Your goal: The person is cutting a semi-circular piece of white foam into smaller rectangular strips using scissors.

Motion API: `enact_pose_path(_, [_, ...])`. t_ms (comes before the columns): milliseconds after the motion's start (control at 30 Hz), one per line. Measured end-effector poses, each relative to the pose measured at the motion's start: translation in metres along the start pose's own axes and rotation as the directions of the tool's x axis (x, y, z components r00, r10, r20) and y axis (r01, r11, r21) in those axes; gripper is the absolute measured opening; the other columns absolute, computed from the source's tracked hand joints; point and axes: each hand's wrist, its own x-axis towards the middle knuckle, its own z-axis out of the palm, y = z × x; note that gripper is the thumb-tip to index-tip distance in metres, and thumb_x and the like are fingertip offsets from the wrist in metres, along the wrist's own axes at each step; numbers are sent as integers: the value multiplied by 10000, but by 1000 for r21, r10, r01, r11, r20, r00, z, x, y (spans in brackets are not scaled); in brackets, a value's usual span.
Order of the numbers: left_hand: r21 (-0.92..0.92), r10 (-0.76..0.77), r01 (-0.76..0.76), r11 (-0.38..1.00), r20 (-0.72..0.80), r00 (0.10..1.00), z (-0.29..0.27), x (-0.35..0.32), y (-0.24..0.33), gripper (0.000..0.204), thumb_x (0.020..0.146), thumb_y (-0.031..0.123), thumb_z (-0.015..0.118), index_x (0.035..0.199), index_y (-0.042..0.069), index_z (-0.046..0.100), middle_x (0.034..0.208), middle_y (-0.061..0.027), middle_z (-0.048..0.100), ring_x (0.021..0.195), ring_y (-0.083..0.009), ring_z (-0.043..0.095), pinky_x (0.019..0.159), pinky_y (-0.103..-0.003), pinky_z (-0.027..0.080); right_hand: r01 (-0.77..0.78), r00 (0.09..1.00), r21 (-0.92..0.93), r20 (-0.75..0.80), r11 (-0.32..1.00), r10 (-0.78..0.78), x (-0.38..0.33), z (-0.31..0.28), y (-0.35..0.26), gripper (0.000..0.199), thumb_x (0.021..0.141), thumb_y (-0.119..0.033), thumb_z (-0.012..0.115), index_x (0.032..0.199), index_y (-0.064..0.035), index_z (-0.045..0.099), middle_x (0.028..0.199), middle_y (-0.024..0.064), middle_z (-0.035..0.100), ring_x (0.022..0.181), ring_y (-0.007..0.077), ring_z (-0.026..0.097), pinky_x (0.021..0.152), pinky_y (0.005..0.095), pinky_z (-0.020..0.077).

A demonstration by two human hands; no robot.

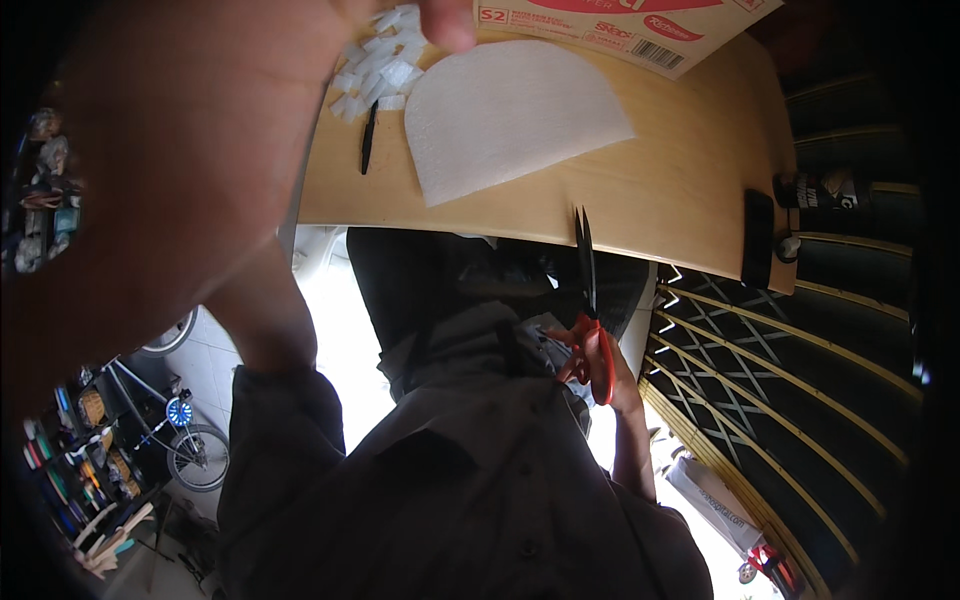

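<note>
Left hand [190,150] looms blurred, its fingers' grip unreadable; right hand [612,372], half hidden, grips orange scissors [590,320].

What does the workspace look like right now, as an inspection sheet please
Surface: wooden table, light tan.
Job's things: red-handled scissors, blades closed, pointing at the table edge; white foam sheet; pile of small white cut pieces.
Clutter: black pen; cardboard box; black phone.
Hands: right hand grips the scissors; left hand raised close to the camera, fingers above the pieces.
Cables: nothing seen.
Surroundings: bicycle, metal grille.
</note>
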Motion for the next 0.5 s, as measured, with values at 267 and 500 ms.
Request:
enact_pose_path(267, [737, -371, 606, 300, -495, 786, 32, -154, -139, 256, 869, 46, 629, 1125, 55, 627, 1296, -183, 589, 1184, -349, 546, 1023, -448, 407, -62, 989, -152, -144, 986, 40, -4, 11, -15, 738, 983, -663, 357, 1017, 42, 574, 639, 99, 632, 499, 159, 653, 443, 225, 438])
enact_pose_path(500, [733, -438, 613, 296, -466, 769, 98, -155, -151, 317, 856, 87, 666, 1167, 58, 609, 1371, -190, 513, 1230, -394, 473, 1056, -500, 371, -135, 956, 30, -260, 990, 138, -10, 10, -25, 667, 993, -595, 433, 1040, 56, 573, 619, 98, 617, 492, 175, 657, 448, 231, 441])
